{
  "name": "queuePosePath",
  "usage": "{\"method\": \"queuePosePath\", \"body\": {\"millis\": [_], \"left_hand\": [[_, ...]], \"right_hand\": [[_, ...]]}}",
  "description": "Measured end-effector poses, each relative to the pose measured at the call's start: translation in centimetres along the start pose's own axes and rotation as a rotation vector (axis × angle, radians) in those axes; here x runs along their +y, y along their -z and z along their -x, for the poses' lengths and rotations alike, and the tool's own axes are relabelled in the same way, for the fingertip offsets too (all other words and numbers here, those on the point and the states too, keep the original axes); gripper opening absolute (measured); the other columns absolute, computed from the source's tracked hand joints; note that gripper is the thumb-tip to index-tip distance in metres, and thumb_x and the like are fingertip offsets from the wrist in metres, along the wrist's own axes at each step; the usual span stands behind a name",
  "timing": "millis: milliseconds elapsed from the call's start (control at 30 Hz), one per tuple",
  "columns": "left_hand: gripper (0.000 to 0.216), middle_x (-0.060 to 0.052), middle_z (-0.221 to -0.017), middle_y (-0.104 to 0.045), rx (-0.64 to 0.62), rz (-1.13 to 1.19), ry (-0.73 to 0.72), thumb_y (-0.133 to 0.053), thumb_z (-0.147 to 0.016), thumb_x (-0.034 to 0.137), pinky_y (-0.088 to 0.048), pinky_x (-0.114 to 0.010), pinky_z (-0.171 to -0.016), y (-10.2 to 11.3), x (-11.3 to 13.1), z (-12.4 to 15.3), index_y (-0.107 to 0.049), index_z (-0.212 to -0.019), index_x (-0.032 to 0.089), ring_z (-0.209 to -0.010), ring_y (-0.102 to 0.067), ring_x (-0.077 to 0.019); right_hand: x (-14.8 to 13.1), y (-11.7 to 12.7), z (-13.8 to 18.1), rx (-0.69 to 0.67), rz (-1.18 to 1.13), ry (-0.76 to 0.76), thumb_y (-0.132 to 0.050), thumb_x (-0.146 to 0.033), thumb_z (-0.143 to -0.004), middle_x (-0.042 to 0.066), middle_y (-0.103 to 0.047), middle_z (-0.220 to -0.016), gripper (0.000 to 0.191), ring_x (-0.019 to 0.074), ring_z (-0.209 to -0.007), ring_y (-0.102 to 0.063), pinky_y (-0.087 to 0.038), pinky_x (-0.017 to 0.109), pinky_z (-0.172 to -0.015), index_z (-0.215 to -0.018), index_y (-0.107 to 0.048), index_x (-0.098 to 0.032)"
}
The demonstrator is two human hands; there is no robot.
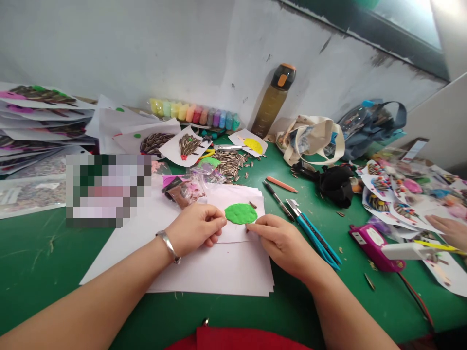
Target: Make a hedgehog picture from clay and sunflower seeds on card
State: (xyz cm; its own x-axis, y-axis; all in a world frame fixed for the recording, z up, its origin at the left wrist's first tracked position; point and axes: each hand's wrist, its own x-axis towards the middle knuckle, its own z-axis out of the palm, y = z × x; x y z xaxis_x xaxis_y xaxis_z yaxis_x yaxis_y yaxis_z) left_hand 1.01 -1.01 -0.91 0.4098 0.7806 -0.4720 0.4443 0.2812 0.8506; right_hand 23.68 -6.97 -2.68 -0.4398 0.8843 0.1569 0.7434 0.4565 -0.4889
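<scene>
A flat oval of green modelling clay (241,213) lies on a small white paper sheet (233,236), which rests on a stack of larger white sheets (175,277). My left hand (197,228) is closed at the oval's left end, thumb against forefinger; what they hold, if anything, is hidden. At the lower right edge of the clay, my right hand (282,243) pinches a small dark sunflower seed (247,230), partly covered by the fingertips. Another sunflower seed (253,205) sits by the oval's upper right edge.
Behind the sheets are a seed pile (231,165), clay packets (186,189) and a bottle (272,102). Pens and a blue cutter (315,233) lie right, beyond them a magenta glue gun (375,248). Another person's hand (448,231) is far right. Finished-looking seed pictures (40,112) are stacked left.
</scene>
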Motion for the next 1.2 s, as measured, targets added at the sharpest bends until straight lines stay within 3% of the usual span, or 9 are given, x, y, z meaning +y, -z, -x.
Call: {"method": "queuePosePath", "body": {"millis": [267, 400, 600, 1200], "left_hand": [[0.021, 0.004, -0.054, -0.057, -0.006, -0.009, 0.000, -0.060, -0.079, 0.034, -0.048, -0.018, -0.044, -0.05, -0.13, 0.00, -0.057, -0.067, 0.017, -0.048, -0.057, -0.0100], [0.021, 0.003, -0.056, -0.058, -0.006, -0.023, -0.006, -0.059, -0.081, 0.033, -0.047, -0.018, -0.045, 0.02, -0.18, 0.05, -0.057, -0.067, 0.017, -0.049, -0.057, -0.0096], [0.021, 0.004, -0.056, -0.058, -0.006, -0.029, 0.000, -0.058, -0.083, 0.031, -0.047, -0.017, -0.045, 0.07, -0.07, 0.15, -0.056, -0.067, 0.017, -0.048, -0.057, -0.0086], [0.020, 0.004, -0.055, -0.057, -0.002, -0.020, 0.013, -0.058, -0.083, 0.029, -0.047, -0.017, -0.045, -0.04, -0.15, -0.02, -0.057, -0.068, 0.016, -0.048, -0.057, -0.0090]], "right_hand": [[-0.30, 0.37, 0.13, -0.056, -0.019, 0.002, -0.041, -0.007, -0.090, 0.008, -0.062, -0.101, 0.041, 0.0172, -0.090, -0.059, -0.050, 0.030, -0.079, -0.118, -0.065, -0.024], [-0.32, 0.50, 0.08, -0.104, 0.001, 0.032, -0.043, -0.007, -0.089, 0.007, -0.063, -0.097, 0.038, 0.0185, -0.091, -0.059, -0.050, 0.031, -0.081, -0.110, -0.069, -0.023], [0.15, 0.40, 0.20, -0.043, -0.062, -0.049, -0.041, -0.006, -0.088, 0.006, -0.063, -0.102, 0.042, 0.0165, -0.091, -0.060, -0.050, 0.028, -0.081, -0.117, -0.066, -0.024], [0.30, -0.10, -0.04, -0.039, -0.093, -0.111, -0.044, -0.001, -0.082, 0.005, -0.063, -0.098, 0.042, 0.0164, -0.090, -0.059, -0.049, 0.028, -0.081, -0.107, -0.071, -0.023]]}}
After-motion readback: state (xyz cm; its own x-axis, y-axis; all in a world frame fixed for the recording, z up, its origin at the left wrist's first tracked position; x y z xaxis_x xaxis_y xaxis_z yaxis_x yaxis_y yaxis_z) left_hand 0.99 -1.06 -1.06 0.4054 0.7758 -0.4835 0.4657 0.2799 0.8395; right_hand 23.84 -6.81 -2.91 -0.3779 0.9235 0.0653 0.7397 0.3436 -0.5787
